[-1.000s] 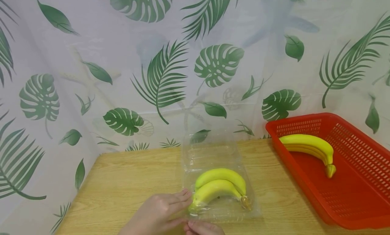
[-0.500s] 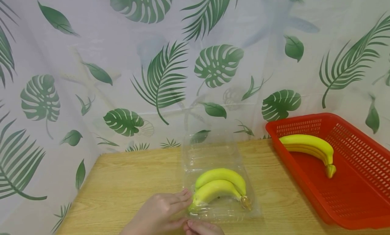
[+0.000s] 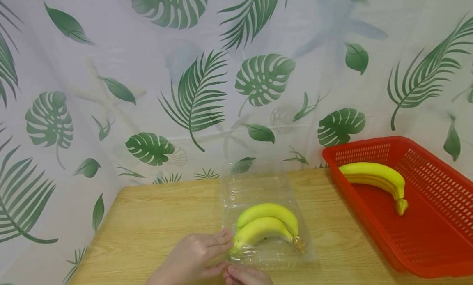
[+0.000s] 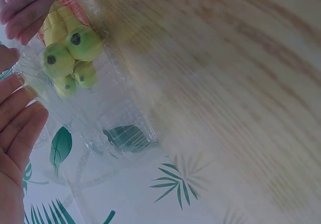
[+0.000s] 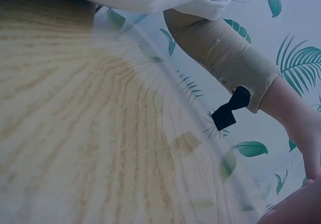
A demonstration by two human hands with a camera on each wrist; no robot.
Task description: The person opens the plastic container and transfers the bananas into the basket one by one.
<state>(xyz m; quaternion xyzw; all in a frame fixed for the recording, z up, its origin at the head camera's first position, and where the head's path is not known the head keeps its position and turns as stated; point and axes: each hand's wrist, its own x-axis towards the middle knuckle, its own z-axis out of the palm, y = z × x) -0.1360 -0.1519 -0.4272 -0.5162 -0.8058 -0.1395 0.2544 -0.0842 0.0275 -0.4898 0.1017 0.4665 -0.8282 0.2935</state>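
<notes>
A bunch of yellow bananas (image 3: 264,231) lies in the base of a clear plastic clamshell box (image 3: 269,260), its stem toward the right. The lid (image 3: 253,188) stands raised at the back. Fingers extended, my left hand (image 3: 196,254) has its tips right at the box's left edge. My right hand (image 3: 248,276) is by the front left corner, its fingers loosely bent and its tips meeting the left thumb; the frame's bottom cuts it off. From the left wrist view, the bananas' greenish tips (image 4: 57,61) face the left hand (image 4: 17,133), with the right hand (image 4: 32,8) above.
A red plastic basket (image 3: 363,223) with perforated sides stands at the right with another banana bunch (image 3: 377,176) inside. The wooden table (image 3: 155,211) ends at a leaf-printed sheet (image 3: 306,92) behind it. A beige sleeve (image 5: 223,56) crosses the right wrist view.
</notes>
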